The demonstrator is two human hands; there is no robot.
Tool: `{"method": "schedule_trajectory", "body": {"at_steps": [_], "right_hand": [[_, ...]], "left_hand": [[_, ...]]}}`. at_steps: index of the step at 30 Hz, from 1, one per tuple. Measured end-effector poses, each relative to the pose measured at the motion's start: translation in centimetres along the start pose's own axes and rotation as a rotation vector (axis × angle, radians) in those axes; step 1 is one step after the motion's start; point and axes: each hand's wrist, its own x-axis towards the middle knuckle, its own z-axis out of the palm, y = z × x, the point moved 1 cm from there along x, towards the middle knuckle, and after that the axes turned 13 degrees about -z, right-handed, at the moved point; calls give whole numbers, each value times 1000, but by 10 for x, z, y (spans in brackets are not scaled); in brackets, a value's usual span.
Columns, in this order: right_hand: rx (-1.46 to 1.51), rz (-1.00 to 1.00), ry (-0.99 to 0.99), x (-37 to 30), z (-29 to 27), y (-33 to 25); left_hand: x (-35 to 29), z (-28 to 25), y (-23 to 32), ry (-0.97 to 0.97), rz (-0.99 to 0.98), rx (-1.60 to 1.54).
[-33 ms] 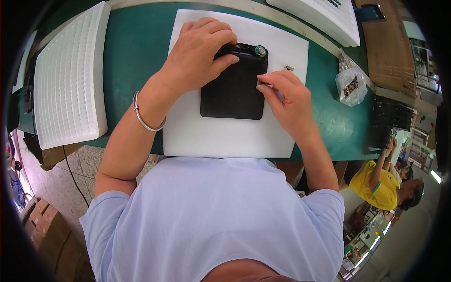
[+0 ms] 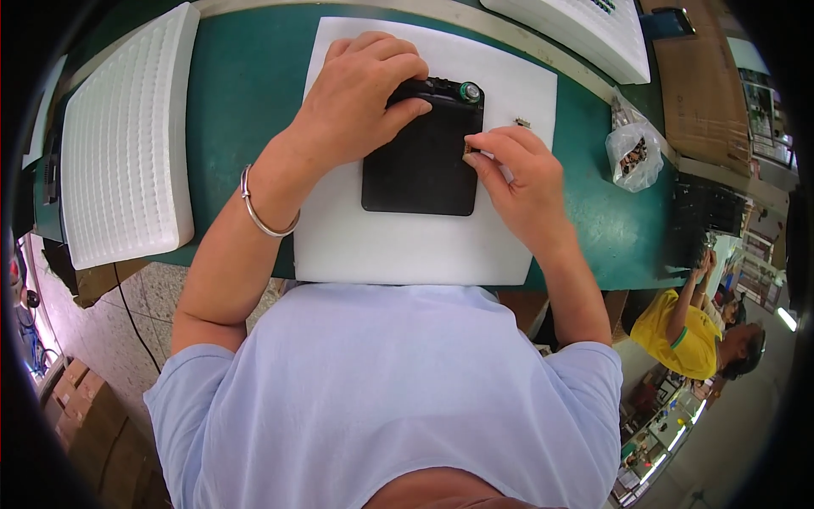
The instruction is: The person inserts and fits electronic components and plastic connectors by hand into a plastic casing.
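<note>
A flat black rectangular device lies on a white foam sheet. Along its far edge are small black parts, and a round green-ringed metal piece sits at the far right corner. My left hand is wrapped over the far left corner, thumb on the top face and fingers behind the edge. Beside the device's right edge, my right hand pinches a tiny brass-coloured part between thumb and forefinger; its exact kind is too small to tell. A small metal piece rests on the foam beyond my right hand.
A white ridged foam tray stands at the left of the green table. Another white tray is at the far right. A clear plastic bag of small copper-coloured parts lies right. A person in yellow works beyond.
</note>
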Motion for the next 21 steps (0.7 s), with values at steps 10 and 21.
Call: {"method": "schedule_trajectory", "body": {"at_steps": [10, 21], "right_hand": [[-24, -6, -164, 19, -13, -5], [123, 12, -32, 47, -30, 7]], "left_hand": [[5, -1, -2, -14, 3, -16], [1, -15, 6, -30, 40, -29]]}}
